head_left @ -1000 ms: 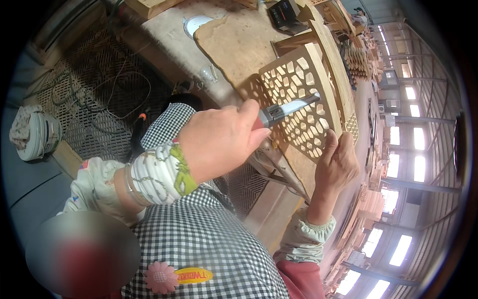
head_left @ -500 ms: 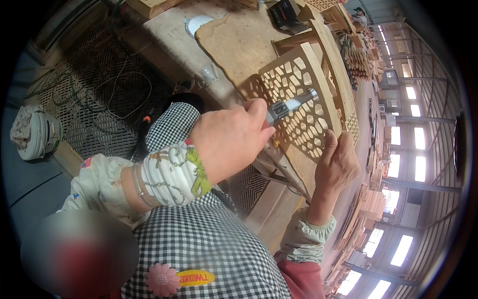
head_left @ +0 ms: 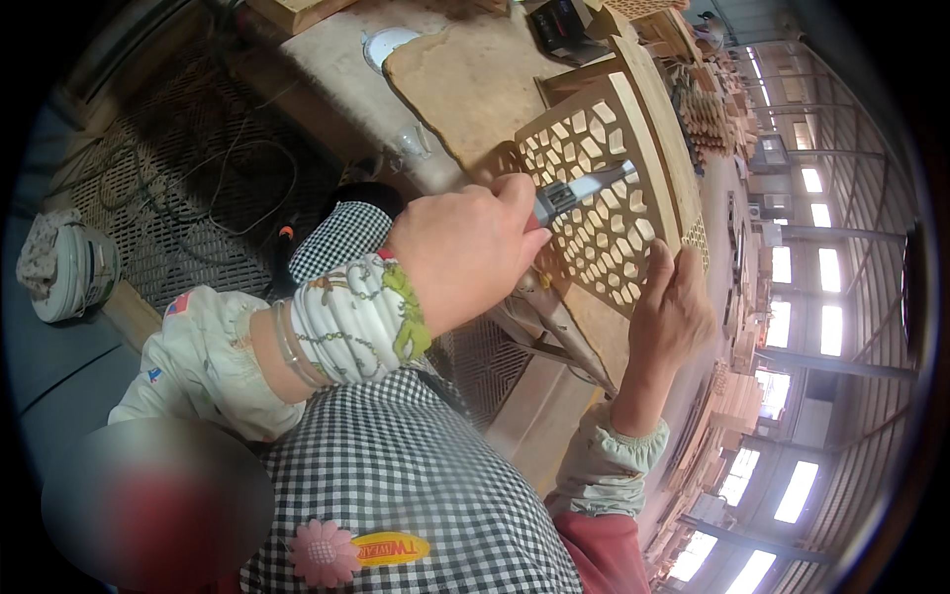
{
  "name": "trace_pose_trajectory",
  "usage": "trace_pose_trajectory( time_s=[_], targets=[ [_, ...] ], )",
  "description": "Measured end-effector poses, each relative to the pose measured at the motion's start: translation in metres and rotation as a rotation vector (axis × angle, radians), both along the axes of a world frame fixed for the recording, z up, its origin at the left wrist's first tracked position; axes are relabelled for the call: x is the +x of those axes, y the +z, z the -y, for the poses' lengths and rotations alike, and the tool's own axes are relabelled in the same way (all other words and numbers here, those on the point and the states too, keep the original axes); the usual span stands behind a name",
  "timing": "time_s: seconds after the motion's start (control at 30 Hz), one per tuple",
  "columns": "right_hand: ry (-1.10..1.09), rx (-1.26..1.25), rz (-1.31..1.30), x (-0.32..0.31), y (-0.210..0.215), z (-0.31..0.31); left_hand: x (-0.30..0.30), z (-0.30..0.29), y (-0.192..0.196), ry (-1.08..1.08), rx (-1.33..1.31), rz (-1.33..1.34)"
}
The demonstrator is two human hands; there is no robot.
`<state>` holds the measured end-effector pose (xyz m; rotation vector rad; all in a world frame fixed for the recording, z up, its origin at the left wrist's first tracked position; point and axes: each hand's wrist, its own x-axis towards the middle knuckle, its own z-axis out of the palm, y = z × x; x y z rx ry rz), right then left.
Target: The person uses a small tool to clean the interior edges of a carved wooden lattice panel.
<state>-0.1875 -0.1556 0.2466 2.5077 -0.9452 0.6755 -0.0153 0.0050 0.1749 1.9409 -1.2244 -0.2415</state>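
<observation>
My left hand [head_left: 470,247] is closed around a utility knife [head_left: 574,198] with a dark grey ribbed slider and a silvery metal front. The knife's tip lies over the cut-outs of a brown wooden lattice panel [head_left: 564,163], pierced with many irregular angular holes. Whether the tip touches the wood I cannot tell. My right hand [head_left: 673,312] grips the panel's near right corner, thumb on the face and fingers curled behind the edge. A pale wooden frame [head_left: 645,124] borders the panel on its right. The panel stands tilted above a worn brown board [head_left: 475,84] on the workbench.
A dark box [head_left: 562,30] and a white round disc [head_left: 386,45] sit at the bench's far side. A white bucket [head_left: 74,267] stands at the left by a perforated floor mat [head_left: 178,168] with loose cables. Stacked wood pieces [head_left: 708,114] lie beyond, at the right.
The knife tip has shifted slightly up across the panel with my left hand. The panel has turned a little, and my right hand still holds its corner, slightly higher.
</observation>
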Motion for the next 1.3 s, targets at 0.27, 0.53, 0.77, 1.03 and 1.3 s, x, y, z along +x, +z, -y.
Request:
trace_pose_trajectory(
  time_s=[0.27,0.53,0.77,1.03,1.3],
  targets=[
    [-0.045,-0.044,-0.023,0.014,0.001,-0.004,-0.002,-0.041,0.001,-0.128,0.000,-0.231],
    [-0.017,-0.014,-0.030,0.014,0.004,-0.012,0.004,-0.019,0.004,-0.124,-0.026,-0.260],
    [-0.006,-0.005,-0.031,0.016,0.002,-0.011,0.008,-0.019,-0.007,-0.194,-0.046,-0.365],
    [-0.010,-0.015,-0.023,0.014,-0.002,-0.010,0.008,-0.024,-0.008,-0.154,-0.083,-0.372],
    [-0.008,-0.048,-0.065,0.018,0.000,-0.016,0.007,-0.021,-0.005,-0.183,-0.076,-0.499]
  ],
)
